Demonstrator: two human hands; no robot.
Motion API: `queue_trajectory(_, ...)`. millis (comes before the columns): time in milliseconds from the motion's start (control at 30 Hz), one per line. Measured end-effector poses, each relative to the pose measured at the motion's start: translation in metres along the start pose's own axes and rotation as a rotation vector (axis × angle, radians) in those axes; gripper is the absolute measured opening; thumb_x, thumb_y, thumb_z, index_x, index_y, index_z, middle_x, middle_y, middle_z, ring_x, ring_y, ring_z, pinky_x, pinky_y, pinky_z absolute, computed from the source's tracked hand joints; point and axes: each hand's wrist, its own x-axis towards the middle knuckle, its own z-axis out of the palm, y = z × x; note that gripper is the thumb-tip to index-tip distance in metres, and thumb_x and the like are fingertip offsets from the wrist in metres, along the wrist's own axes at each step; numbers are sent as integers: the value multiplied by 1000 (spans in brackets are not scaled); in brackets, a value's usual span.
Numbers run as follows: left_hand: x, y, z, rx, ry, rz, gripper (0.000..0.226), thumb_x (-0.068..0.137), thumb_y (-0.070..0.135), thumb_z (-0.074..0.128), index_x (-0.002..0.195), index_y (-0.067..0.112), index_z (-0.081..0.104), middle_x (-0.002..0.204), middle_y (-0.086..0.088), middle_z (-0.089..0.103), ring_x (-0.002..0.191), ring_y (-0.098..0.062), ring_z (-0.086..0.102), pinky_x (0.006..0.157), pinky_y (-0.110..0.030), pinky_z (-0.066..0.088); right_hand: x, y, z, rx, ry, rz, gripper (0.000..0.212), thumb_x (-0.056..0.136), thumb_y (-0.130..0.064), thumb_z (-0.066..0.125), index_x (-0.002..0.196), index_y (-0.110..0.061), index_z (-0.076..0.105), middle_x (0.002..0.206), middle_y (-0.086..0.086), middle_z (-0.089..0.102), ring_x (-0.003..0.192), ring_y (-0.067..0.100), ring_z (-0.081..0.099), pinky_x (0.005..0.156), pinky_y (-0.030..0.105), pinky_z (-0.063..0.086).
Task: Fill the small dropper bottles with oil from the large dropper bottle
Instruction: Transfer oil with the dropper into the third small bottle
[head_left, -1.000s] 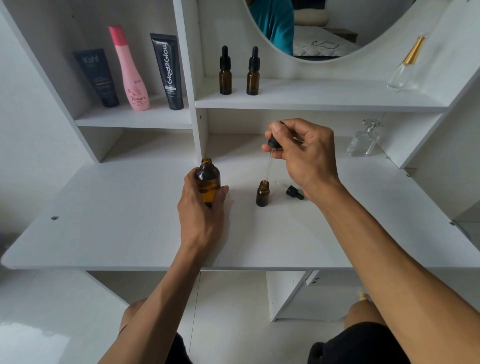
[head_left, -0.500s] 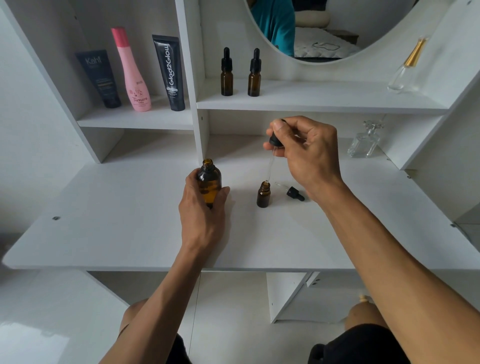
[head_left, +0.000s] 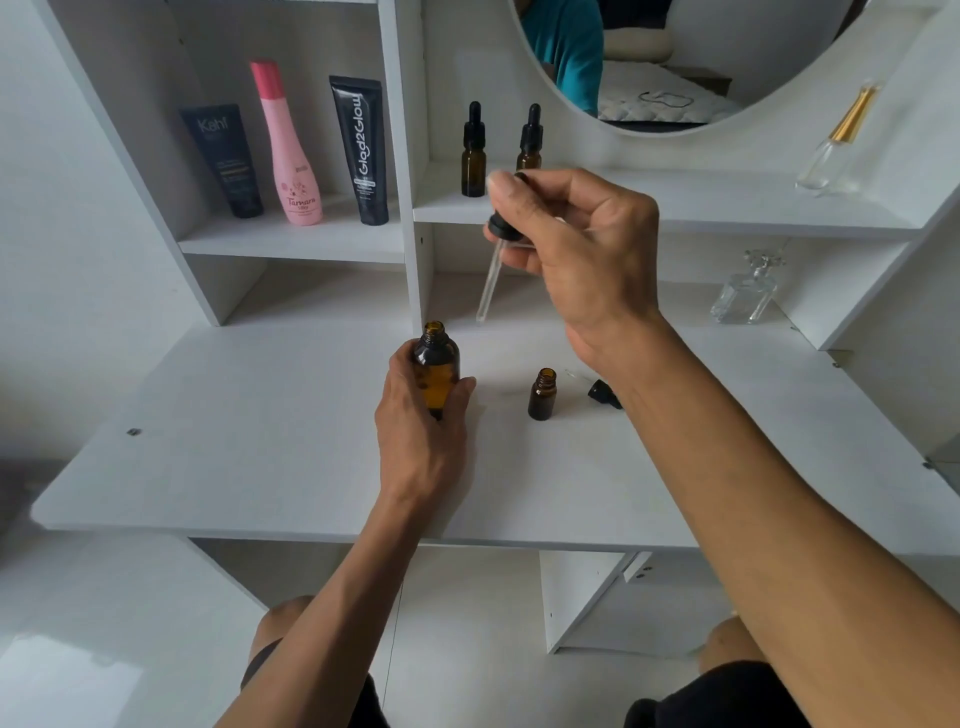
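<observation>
Left hand (head_left: 421, 431) wraps the large bottle (head_left: 437, 371), fingers and thumb curled round its amber body, bottle upright on the desk (head_left: 260, 441) with its neck open; likely held so it can't tip or slide when the pipette goes in. Right hand (head_left: 582, 260) pinches the dropper (head_left: 496, 260) by its black bulb and collar, thumb and fingertips closed on it, glass tube pointing down and slightly tilted, tip just above and to the right of the large bottle's mouth, not yet inside. Whether the tube carries oil: can't tell, glass looks clear. Small bottle (head_left: 542, 394) stands open on the desk to the right of the large bottle, near but apart, close enough for short transfers. Its own small dropper cap (head_left: 602, 393) lies on its side further right of the large bottle, just beside the small bottle, partly behind the right wrist, parked out of the way. Fill level in the small bottle unreadable through the dark glass. Two capped bottles (head_left: 501, 150) stand on the shelf (head_left: 675, 208) behind and above the large bottle, presumably waiting their turn or already done, can't say which. Judgement: dropper is heading into the large bottle for a refill, so the task is mid-cycle. Risk: tip clipping the rim, drips on the desk.
</observation>
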Motion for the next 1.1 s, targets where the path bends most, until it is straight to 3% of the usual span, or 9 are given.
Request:
queue_trajectory(133, 0, 0, 0, 2, 1, 12, 54, 94, 29, 70, 141, 23, 45, 127, 1, 62, 101, -16, 57, 73, -8, 40, 6, -5, 18, 21, -36, -7, 15, 85, -21, 80, 93, -9, 76, 84, 5, 78, 81, 24, 76, 66, 34, 63)
queue_trajectory(267, 0, 1, -1, -8, -5, 18, 54, 95, 28, 71, 141, 22, 44, 130, 0, 62, 104, -15, 55, 79, -15, 37, 10, -3, 31, 32, -61, 14, 12, 83, -22, 81, 87, -12, 77, 80, 6, 77, 81, 28, 76, 65, 33, 61)
queue_trajectory(400, 0, 2, -2, -14, -9, 22, 54, 95, 27, 71, 141, 21, 45, 129, 0, 61, 102, -14, 54, 74, 0, 36, 10, 3, 36, 9, -66, 15, 12, 84, -23, 81, 88, -12, 76, 81, 6, 77, 79, 24, 76, 64, 32, 61)
queue_trajectory(567, 0, 2, -3, -32, -9, 28, 54, 94, 27, 71, 141, 22, 45, 129, 1, 61, 104, -14, 55, 77, -11, 38, 10, 9, 38, -30, -74, 20, 17, 85, -24, 80, 93, -9, 76, 84, 6, 77, 79, 21, 76, 65, 32, 62)
queue_trajectory(800, 0, 1, -3, -29, -13, 24, 53, 95, 27, 70, 140, 22, 45, 124, 6, 59, 100, -12, 54, 74, 2, 35, 11, 10, 36, -89, -70, 19, 17, 85, -27, 80, 90, -11, 77, 84, 3, 78, 78, 15, 76, 57, 32, 61)
queue_trajectory(967, 0, 0, -2, -35, -14, 27, 52, 94, 27, 71, 140, 22, 46, 123, 4, 61, 101, -15, 56, 79, -19, 40, 11, 9, 36, -138, -87, 6, 15, 86, -27, 79, 85, -12, 76, 81, 1, 76, 78, 13, 75, 54, 31, 60)
queue_trajectory(1100, 0, 0, -2, -35, -10, 29, 52, 94, 28, 71, 139, 22, 46, 124, 2, 62, 102, -17, 58, 83, -24, 42, 8, 12, 37, -163, -105, 18, 16, 87, -25, 77, 88, -8, 76, 80, 0, 75, 74, 7, 74, 54, 34, 62)
